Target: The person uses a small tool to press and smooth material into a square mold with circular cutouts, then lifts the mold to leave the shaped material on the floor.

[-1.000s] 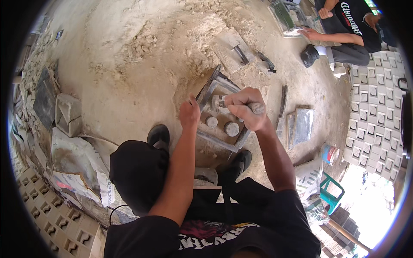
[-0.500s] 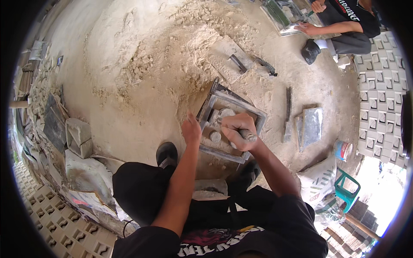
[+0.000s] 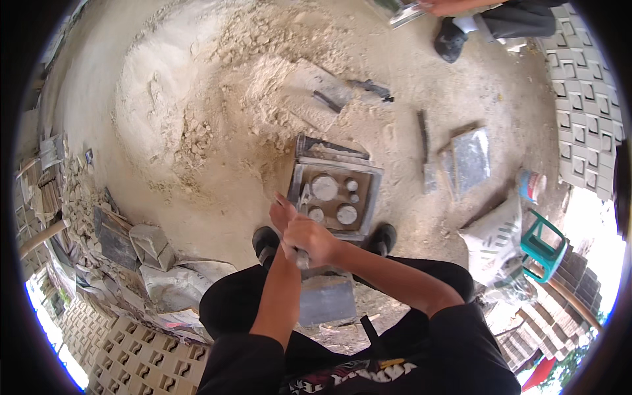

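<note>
A square grey mould frame (image 3: 373, 204) lies on the ground between my feet. Inside it, several round pale discs of different sizes sit in sandy brown fill, the largest disc (image 3: 324, 188) at its upper left. Near the frame's lower left corner, my right hand (image 3: 311, 240) is closed around a dusty grey rod-like handle (image 3: 301, 259); its other end is hidden. My left hand (image 3: 282, 214) is just left of it, partly covered by the right hand and wrist. Its visible fingers stretch away from me, and nothing shows in them.
Loose powder and lumps (image 3: 191, 145) spread across the far ground. A dusty board (image 3: 316, 89) carries a dark bar. Flat slabs (image 3: 471, 158), a white sack (image 3: 490, 243) and a green plastic stool (image 3: 545, 247) stand right. Another person's shoe (image 3: 450, 41) is at far right.
My right hand has moved from over the mould frame toward me and left, to beside my left hand, still holding the handle. The discs are now uncovered. The view has shifted.
</note>
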Demonstrator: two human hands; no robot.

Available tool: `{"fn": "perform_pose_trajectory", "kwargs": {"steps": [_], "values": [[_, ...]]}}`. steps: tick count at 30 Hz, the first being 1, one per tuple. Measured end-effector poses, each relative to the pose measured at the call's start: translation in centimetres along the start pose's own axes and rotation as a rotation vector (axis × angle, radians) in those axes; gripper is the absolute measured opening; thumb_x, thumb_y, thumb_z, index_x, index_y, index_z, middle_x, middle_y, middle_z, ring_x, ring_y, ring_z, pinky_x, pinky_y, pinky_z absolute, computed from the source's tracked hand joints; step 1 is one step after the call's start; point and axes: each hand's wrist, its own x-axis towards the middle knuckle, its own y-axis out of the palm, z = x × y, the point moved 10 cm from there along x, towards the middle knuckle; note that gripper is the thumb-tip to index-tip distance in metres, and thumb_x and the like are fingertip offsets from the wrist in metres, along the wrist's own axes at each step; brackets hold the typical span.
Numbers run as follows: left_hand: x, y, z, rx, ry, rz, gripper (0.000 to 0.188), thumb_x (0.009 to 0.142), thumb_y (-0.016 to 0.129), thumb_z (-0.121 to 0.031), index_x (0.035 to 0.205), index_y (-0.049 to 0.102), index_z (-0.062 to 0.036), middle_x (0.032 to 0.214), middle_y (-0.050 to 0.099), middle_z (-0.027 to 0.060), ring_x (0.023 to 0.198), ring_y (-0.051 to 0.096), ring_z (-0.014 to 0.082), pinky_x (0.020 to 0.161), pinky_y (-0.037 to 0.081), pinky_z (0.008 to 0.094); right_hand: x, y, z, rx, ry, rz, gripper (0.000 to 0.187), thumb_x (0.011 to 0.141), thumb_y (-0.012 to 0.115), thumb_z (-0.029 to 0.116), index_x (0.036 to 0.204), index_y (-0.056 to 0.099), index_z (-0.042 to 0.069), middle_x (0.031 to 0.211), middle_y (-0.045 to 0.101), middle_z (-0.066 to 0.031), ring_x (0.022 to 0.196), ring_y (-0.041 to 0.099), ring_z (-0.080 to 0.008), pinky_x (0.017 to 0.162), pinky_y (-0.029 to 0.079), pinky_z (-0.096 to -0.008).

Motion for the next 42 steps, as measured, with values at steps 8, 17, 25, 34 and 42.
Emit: {"fn": "perform_pose_trajectory", "kwargs": {"steps": [8, 17, 25, 34, 42], "values": [[-6.2, -14.0, -3.4, 0.02, 0.427, 0.178, 0.049, 0.094, 0.048, -0.04, 0.109, 0.059, 0.0045, 0.103, 0.065, 0.0252, 0.101, 0.06, 0.0428, 0.087, 0.048, 0.0465, -3.5, -4.4, 1.5, -0.283, 0.722, -0.58, 0.025, 0.09, 0.06, 0.025, 0.087, 0.062, 0.0, 0.074, 0.061, -0.0193, 0.079, 0.06, -0.0419, 0.071, 0.046, -0.0438], [-28.9, -33.1, -13.0, 0.178, 1.009, 0.408, 0.065, 0.079, 0.068, -0.023, 0.136, 0.043, -0.0043, 0.137, 0.046, 0.0205, 0.127, 0.043, 0.0358, 0.104, 0.036, 0.047, 0.6, -12.7, 26.8, -0.098, 0.807, -0.613, 0.039, 0.095, 0.056, 0.036, 0.097, 0.068, -0.001, 0.092, 0.07, -0.0182, 0.091, 0.068, -0.0314, 0.079, 0.05, -0.0344], [-45.1, -52.5, -21.8, -0.031, 1.309, 0.048, 0.082, 0.074, 0.076, -0.031, 0.142, 0.036, -0.0089, 0.148, 0.034, 0.0165, 0.137, 0.031, 0.031, 0.111, 0.02, 0.0515, -1.9, -18.6, 43.9, 0.998, 0.834, -1.119, 0.059, 0.095, 0.042, 0.058, 0.081, 0.059, 0.003, 0.087, 0.066, -0.0208, 0.088, 0.067, -0.0366, 0.09, 0.052, -0.0503], [-40.9, -66.3, -25.6, -0.679, 1.326, 0.878, 0.037, 0.085, 0.07, -0.012, 0.117, 0.059, 0.0014, 0.125, 0.06, 0.0155, 0.113, 0.059, 0.0227, 0.099, 0.044, 0.0326, 3.7, -13.6, 51.9, 1.131, 0.514, -1.337, 0.039, 0.094, 0.04, 0.037, 0.068, 0.044, 0.008, 0.063, 0.053, -0.0201, 0.064, 0.057, -0.0338, 0.092, 0.049, -0.0565], [-38.2, -73.2, -21.6, -1.348, 0.723, 1.322, 0.029, 0.094, 0.061, -0.028, 0.114, 0.057, -0.0078, 0.113, 0.064, 0.0093, 0.101, 0.062, 0.0212, 0.086, 0.051, 0.0399, 11.8, -0.4, 58.4, 1.215, 0.657, -1.402, 0.025, 0.092, 0.043, 0.027, 0.077, 0.046, 0.008, 0.081, 0.056, -0.0195, 0.069, 0.06, -0.0309, 0.094, 0.049, -0.0546]]}}
